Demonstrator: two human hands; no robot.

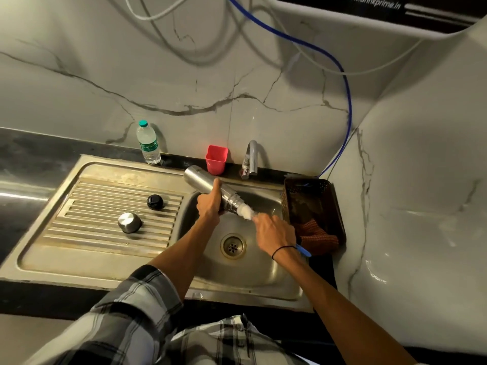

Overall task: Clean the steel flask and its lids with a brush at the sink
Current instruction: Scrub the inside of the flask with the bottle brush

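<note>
Head view, sink (pixel 266 275): filled the lower centre of the frame; best to work over its basin.
Steel flask (pixel 210 189): lay tilted at centre, mouth down-right.
Left hand (pixel 209 205): fingers curled round the flask; a firm hold would resist twisting.
Right hand (pixel 275 230): fingers wrapped round the brush (pixel 246 212), its bristles at the mouth; push straight, then rotate.
Lids: steel lid (pixel 129 222) and black lid (pixel 155 201) sat left of centre, unwashed, I judged.

Open basin (pixel 237 272) at 6 o'clock of tilted flask (pixel 203 184); tap (pixel 251 158) at 1, basket (pixel 313 209) at 3 hem it.
</note>
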